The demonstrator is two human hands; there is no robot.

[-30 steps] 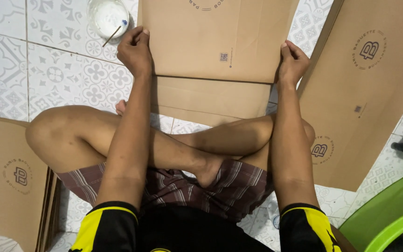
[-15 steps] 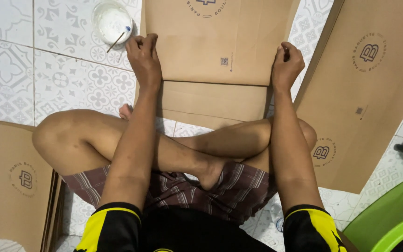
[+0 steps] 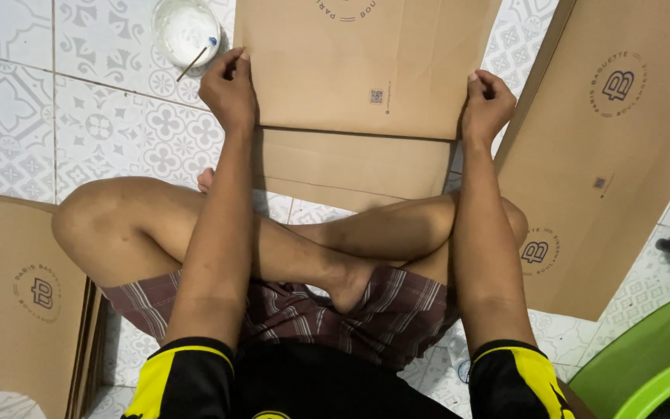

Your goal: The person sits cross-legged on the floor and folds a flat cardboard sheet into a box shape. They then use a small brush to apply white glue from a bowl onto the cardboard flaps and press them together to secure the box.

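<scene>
a flat brown cardboard sheet lies on the patterned tile floor between the two hands. the left hand is curled around the sheet's left edge, fingers pinching it. the right hand is curled the same way on the right edge. just beyond the left hand stands a small round tub of white paste with a stick in it. more flat cardboard lies outside the right hand.
</scene>
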